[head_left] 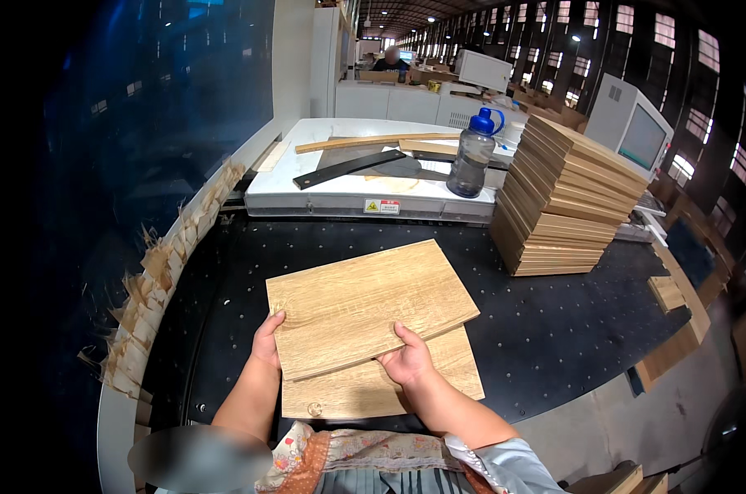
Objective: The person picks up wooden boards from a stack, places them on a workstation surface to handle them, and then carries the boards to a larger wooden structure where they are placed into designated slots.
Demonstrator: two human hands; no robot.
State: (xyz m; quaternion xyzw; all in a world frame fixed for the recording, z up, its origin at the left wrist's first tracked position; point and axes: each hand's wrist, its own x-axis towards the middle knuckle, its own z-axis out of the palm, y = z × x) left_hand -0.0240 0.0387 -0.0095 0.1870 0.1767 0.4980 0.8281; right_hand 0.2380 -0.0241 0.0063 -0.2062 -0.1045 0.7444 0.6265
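A light wood-grain board is held in both my hands, tilted over a second wood-grain board lying on the black table. My left hand grips the upper board's left edge, thumb on top. My right hand holds its near edge, thumb on the face and fingers underneath, hidden. The lower board is partly covered by the upper one.
A tall stack of boards stands at the right on the black table, which is dotted with small studs. Behind, a white machine bed carries a blue-capped water bottle, a black bar and wood strips. A monitor stands behind the stack.
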